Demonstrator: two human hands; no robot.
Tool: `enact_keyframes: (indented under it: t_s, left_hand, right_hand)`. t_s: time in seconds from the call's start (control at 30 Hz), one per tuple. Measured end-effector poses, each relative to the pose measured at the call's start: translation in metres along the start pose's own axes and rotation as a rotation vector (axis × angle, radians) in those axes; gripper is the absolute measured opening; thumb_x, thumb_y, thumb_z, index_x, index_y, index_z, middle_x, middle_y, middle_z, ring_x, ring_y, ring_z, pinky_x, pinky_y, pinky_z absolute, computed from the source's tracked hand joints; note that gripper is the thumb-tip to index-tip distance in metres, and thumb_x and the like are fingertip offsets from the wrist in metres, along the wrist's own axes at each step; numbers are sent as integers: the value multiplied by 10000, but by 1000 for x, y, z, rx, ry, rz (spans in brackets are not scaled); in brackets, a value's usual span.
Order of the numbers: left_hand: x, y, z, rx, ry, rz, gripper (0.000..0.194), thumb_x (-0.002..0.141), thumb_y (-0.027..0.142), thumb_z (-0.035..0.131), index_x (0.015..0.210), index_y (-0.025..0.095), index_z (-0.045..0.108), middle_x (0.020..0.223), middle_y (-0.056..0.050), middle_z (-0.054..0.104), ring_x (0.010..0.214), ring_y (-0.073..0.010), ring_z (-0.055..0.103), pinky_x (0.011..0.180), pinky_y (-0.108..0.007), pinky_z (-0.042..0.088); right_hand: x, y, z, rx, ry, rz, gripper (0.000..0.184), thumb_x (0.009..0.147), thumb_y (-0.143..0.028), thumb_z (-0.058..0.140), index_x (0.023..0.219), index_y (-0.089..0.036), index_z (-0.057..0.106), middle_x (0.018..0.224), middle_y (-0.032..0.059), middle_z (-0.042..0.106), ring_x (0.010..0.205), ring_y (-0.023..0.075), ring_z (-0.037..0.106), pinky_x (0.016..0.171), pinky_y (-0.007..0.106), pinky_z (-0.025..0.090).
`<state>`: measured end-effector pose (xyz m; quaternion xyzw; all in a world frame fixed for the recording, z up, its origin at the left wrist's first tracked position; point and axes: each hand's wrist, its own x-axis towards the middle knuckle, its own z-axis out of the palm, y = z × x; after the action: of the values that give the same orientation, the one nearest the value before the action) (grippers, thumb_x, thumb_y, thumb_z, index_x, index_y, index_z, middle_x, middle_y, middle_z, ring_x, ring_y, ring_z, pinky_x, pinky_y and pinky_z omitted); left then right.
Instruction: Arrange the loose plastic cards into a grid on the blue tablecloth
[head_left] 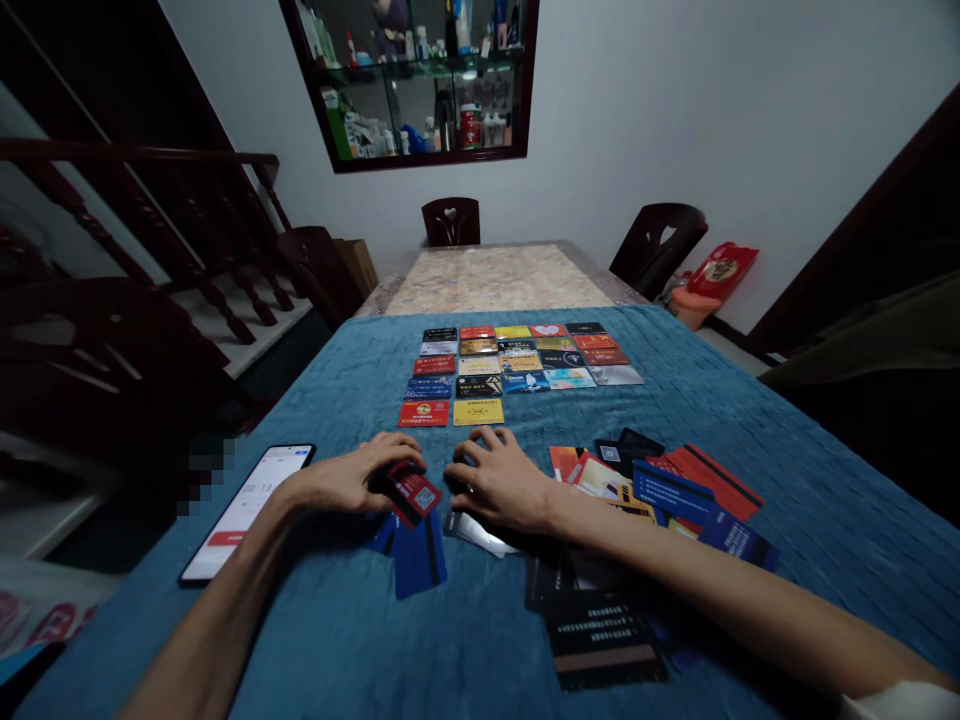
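Observation:
My left hand [386,462] is closed on a red card [416,494] with a dark stripe and a QR code, tilted above the cloth. Just below it lies a blue card [418,556] with a black stripe, partly over another blue one. My right hand [499,478] is beside it, fingers apart and curved downward, over silvery cards [484,535] that it partly covers. Ahead of both hands, cards lie face up in rows; a yellow card [478,412] and a red-and-white card [424,413] form the nearest row.
Under my right forearm spreads a loose heap of cards, with a blue card [673,490] and a black card [606,645] among them. A phone [251,510] showing a timer lies at left. A blue cloth [337,640] covers the near table; chairs stand around the far end.

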<state>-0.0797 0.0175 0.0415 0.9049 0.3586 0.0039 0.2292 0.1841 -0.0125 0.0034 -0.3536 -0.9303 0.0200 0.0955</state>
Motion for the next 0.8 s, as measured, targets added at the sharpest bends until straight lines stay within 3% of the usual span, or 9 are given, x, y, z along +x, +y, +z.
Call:
enact_keyframes:
  t_s: [0.17, 0.33, 0.57, 0.8]
  left_hand:
    - [3, 6, 2, -6, -23, -77, 468, 763, 342, 718, 1213, 276, 605, 1343, -68, 521, 1246, -294, 461, 1074, -462, 362]
    - [12, 13, 9, -48, 39, -122, 385, 851, 402, 664, 1204, 262, 601, 1266, -62, 549, 1187, -275, 479, 1046, -454, 369]
    - [21, 12, 22, -4, 232, -90, 358, 883, 374, 628, 1212, 235, 590, 1265, -76, 561, 1190, -266, 510, 1020, -429, 414]
    - [14, 9, 12, 13, 185, -71, 274, 832, 232, 627, 1102, 195, 648, 1195, -71, 600, 1129, -232, 561, 1023, -367, 446]
  right_hand:
    - [1, 0, -2, -32, -5, 14, 436, 931, -561, 541, 1179, -222, 658, 1226, 134, 605, 1199, 328, 399, 943, 501, 322]
    - [5, -5, -8, -48, -6, 7, 451, 933, -551, 544, 1193, -196, 645, 1216, 136, 607, 1184, 323, 408, 951, 502, 319]
    - [13, -1, -6, -28, -18, 63, 514, 922, -560, 557, 1253, -171, 613, 1237, 145, 602, 1180, 335, 420, 929, 500, 344]
    - [16, 2, -9, 10, -53, 98, 479, 924, -530, 568, 1226, -165, 641, 1238, 147, 609, 1181, 342, 432, 913, 499, 368]
